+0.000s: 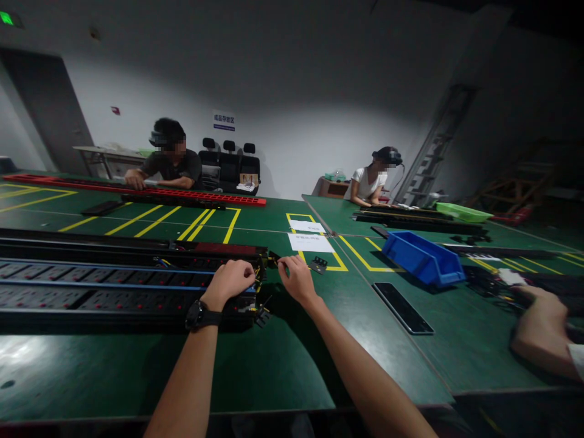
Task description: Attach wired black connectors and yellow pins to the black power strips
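Observation:
Long black power strips [137,298] with rows of sockets and blue edging lie side by side on the green table, reaching off to the left. My left hand [230,281], with a black watch at the wrist, rests over their right end, its fingers curled; what they grip is hidden. Just beyond that end, my right hand [296,277] pinches a small black piece [274,258] beside yellowish wires. Another small black piece [263,316] hangs at the near corner of the strip end. A black bracket-like part [319,264] lies right of my right hand.
A blue bin [424,258] and a phone [404,308] lie to the right. Paper sheets [311,243] are ahead. A co-worker's arm [542,328] works at far right; two people [176,161] [371,182] sit across the table near a red rail [182,193] and a green tray [463,212].

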